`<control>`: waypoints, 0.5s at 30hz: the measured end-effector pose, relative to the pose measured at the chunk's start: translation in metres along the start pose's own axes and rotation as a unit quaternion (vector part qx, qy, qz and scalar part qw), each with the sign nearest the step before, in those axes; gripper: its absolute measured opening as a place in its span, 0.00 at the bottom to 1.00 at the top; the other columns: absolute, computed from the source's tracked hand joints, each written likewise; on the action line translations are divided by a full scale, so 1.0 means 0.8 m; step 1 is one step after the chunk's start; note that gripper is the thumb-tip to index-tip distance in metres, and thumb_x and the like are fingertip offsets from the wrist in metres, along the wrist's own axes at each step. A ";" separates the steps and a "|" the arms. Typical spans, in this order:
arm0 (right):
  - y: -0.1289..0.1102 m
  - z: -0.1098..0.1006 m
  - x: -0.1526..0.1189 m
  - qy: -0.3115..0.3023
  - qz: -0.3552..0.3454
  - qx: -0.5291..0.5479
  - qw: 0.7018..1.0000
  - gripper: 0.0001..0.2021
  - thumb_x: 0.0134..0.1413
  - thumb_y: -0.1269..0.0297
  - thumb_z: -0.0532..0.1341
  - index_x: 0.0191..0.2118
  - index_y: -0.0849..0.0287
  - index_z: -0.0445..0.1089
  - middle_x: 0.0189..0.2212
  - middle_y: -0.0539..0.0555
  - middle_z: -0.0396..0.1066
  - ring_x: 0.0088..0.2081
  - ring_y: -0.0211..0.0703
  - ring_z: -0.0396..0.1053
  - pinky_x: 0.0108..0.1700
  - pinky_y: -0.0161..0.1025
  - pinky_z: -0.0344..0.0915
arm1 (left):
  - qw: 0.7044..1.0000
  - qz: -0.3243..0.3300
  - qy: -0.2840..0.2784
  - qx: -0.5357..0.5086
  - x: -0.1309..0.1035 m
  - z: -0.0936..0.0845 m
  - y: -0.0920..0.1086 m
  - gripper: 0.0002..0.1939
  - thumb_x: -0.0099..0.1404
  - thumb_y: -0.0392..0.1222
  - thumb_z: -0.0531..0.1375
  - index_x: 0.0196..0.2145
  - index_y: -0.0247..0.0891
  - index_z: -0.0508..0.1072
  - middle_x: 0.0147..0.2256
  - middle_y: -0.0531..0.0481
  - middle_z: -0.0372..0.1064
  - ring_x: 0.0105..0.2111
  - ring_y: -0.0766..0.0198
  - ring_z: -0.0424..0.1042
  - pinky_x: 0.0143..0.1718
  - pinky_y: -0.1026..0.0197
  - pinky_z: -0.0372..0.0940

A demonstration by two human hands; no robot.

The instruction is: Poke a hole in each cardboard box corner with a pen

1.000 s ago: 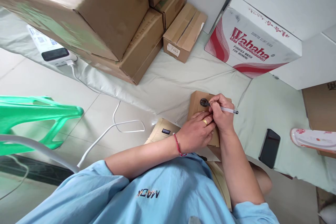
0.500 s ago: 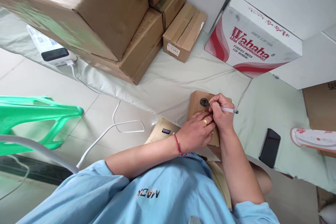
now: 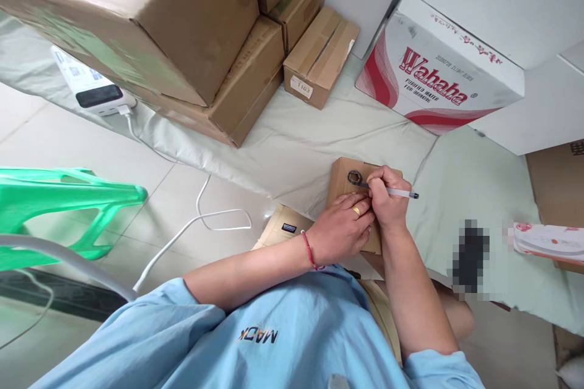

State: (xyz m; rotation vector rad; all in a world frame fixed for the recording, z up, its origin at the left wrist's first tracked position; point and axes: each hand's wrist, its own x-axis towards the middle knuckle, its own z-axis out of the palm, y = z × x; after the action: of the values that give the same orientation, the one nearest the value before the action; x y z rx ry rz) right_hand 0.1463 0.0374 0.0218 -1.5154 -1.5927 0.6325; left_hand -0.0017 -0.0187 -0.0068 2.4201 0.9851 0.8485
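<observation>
A small brown cardboard box [image 3: 340, 177] lies in front of me on the cloth-covered surface. My right hand [image 3: 389, 197] pinches a slim pen [image 3: 401, 193] with a pale barrel and dark end, its front pointing left over the box top. By the pen's front is a dark ring shape [image 3: 354, 177] with a hexagonal middle; whether it is a loose part or a drawn mark, I cannot tell. My left hand [image 3: 344, 225], wearing a gold ring and red bracelet, lies on the box with fingers laid across its top, close against my right hand.
Large cardboard boxes [image 3: 196, 30] are stacked back left, beside a smaller taped box [image 3: 322, 58]. A Wahaha carton [image 3: 438, 73] stands back right. A pixelated dark object [image 3: 471, 256] lies right. A white device [image 3: 98, 94] with a cable and a green stool [image 3: 68, 206] are left.
My right hand and the pen have shifted slightly right, and more of the ring shape's middle shows. My left hand and the box stay put.
</observation>
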 end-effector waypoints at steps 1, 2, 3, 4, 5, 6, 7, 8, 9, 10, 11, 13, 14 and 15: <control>0.000 0.000 0.000 0.006 0.001 -0.003 1.000 0.09 0.55 0.65 0.57 0.24 0.52 0.67 0.18 0.45 0.64 0.23 0.39 0.61 0.30 0.39 0.60 | 1.000 0.001 0.002 0.001 0.000 0.000 0.000 0.14 0.75 0.37 0.58 0.53 0.33 0.80 0.57 0.33 0.78 0.66 0.45 0.71 0.66 0.40 0.71; 0.000 0.000 0.000 0.013 0.002 -0.006 1.000 0.09 0.55 0.65 0.57 0.24 0.52 0.66 0.18 0.45 0.63 0.23 0.39 0.61 0.30 0.39 0.60 | 1.000 0.002 0.004 0.002 0.000 0.000 0.000 0.15 0.76 0.38 0.58 0.53 0.33 0.80 0.57 0.33 0.78 0.66 0.45 0.71 0.66 0.41 0.71; 0.000 0.001 0.000 0.020 0.002 -0.011 1.000 0.09 0.55 0.65 0.57 0.24 0.52 0.66 0.18 0.45 0.64 0.23 0.39 0.61 0.31 0.39 0.60 | 1.000 0.003 0.007 0.004 0.000 0.000 0.000 0.15 0.76 0.38 0.58 0.54 0.33 0.80 0.57 0.34 0.78 0.66 0.45 0.71 0.66 0.41 0.71; 0.001 0.001 0.000 0.027 0.002 -0.015 1.000 0.09 0.55 0.65 0.57 0.24 0.52 0.66 0.18 0.45 0.64 0.23 0.39 0.61 0.31 0.39 0.60 | 1.000 0.005 0.011 0.005 0.000 0.000 0.000 0.16 0.76 0.38 0.58 0.55 0.33 0.80 0.57 0.34 0.78 0.65 0.45 0.72 0.66 0.42 0.71; 0.001 0.000 0.000 0.033 0.003 -0.018 0.999 0.09 0.55 0.65 0.57 0.24 0.52 0.66 0.18 0.45 0.64 0.23 0.40 0.61 0.31 0.39 0.60 | 1.000 0.007 0.014 0.006 0.000 0.000 0.000 0.16 0.76 0.38 0.58 0.55 0.32 0.79 0.58 0.34 0.78 0.65 0.45 0.72 0.66 0.42 0.71; 0.002 0.000 0.000 0.041 0.005 -0.021 0.999 0.09 0.55 0.65 0.57 0.24 0.52 0.66 0.18 0.45 0.64 0.23 0.40 0.61 0.31 0.40 0.60 | 1.000 0.009 0.016 0.006 0.000 0.000 0.000 0.17 0.75 0.38 0.58 0.56 0.31 0.79 0.58 0.33 0.77 0.65 0.45 0.72 0.66 0.42 0.71; 0.003 0.000 0.000 0.046 0.007 -0.024 0.999 0.10 0.55 0.65 0.57 0.23 0.52 0.66 0.18 0.45 0.64 0.24 0.40 0.61 0.31 0.40 0.60 | 1.000 0.010 0.015 0.005 0.000 0.000 0.000 0.18 0.75 0.37 0.58 0.57 0.30 0.79 0.58 0.33 0.77 0.65 0.45 0.72 0.66 0.42 0.71; 0.005 0.000 0.000 0.051 0.009 -0.025 0.998 0.10 0.55 0.66 0.58 0.23 0.52 0.66 0.18 0.45 0.64 0.24 0.40 0.61 0.31 0.40 0.60 | 1.000 0.010 0.012 0.002 0.001 0.000 0.000 0.18 0.75 0.37 0.58 0.58 0.30 0.78 0.58 0.32 0.77 0.65 0.45 0.71 0.66 0.41 0.71; 0.006 -0.001 0.000 0.056 0.012 -0.024 0.998 0.10 0.55 0.66 0.58 0.24 0.52 0.66 0.18 0.45 0.63 0.24 0.40 0.61 0.31 0.40 0.60 | 1.000 0.007 0.007 0.000 0.000 0.000 0.000 0.19 0.75 0.37 0.58 0.59 0.30 0.78 0.59 0.32 0.77 0.65 0.45 0.71 0.66 0.41 0.71; 0.008 -0.001 0.000 0.059 0.015 -0.023 0.998 0.09 0.55 0.66 0.58 0.24 0.52 0.66 0.18 0.45 0.63 0.24 0.41 0.60 0.31 0.40 0.59 | 1.000 0.004 0.002 -0.004 0.000 0.000 0.000 0.19 0.75 0.37 0.58 0.59 0.31 0.78 0.59 0.32 0.76 0.65 0.45 0.71 0.66 0.40 0.71; 0.010 -0.001 0.000 0.062 0.019 -0.022 0.998 0.09 0.56 0.66 0.58 0.24 0.52 0.66 0.18 0.45 0.63 0.24 0.41 0.60 0.30 0.40 0.59 | 1.000 0.001 -0.003 -0.007 0.000 0.000 0.001 0.19 0.75 0.37 0.58 0.60 0.32 0.78 0.60 0.32 0.76 0.66 0.45 0.71 0.66 0.40 0.71; 0.013 -0.001 -0.001 0.068 0.024 -0.021 0.997 0.09 0.57 0.66 0.58 0.25 0.52 0.66 0.18 0.45 0.63 0.23 0.41 0.60 0.29 0.40 0.59 | 1.000 -0.004 -0.009 -0.011 0.001 -0.001 0.001 0.19 0.75 0.37 0.59 0.60 0.32 0.78 0.60 0.32 0.76 0.66 0.45 0.71 0.67 0.40 0.70; 0.014 0.000 -0.001 0.073 0.026 -0.023 0.997 0.09 0.57 0.66 0.58 0.25 0.51 0.66 0.18 0.45 0.63 0.23 0.42 0.60 0.29 0.40 0.59 | 1.000 -0.004 -0.010 -0.013 0.001 -0.001 0.001 0.19 0.75 0.37 0.59 0.60 0.32 0.78 0.60 0.33 0.76 0.65 0.45 0.71 0.67 0.40 0.70; 0.016 0.000 -0.001 0.079 0.027 -0.027 0.996 0.09 0.57 0.66 0.58 0.25 0.51 0.66 0.18 0.45 0.63 0.23 0.42 0.60 0.29 0.39 0.59 | 1.000 -0.005 -0.011 -0.014 0.001 -0.001 0.001 0.19 0.75 0.37 0.59 0.60 0.32 0.78 0.60 0.33 0.76 0.65 0.45 0.71 0.67 0.40 0.70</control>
State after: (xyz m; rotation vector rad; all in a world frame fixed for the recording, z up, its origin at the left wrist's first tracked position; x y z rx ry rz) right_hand 0.1533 0.0386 0.0114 -1.6129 -1.4637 0.4907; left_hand -0.0015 -0.0186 -0.0057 2.3944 0.9702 0.8262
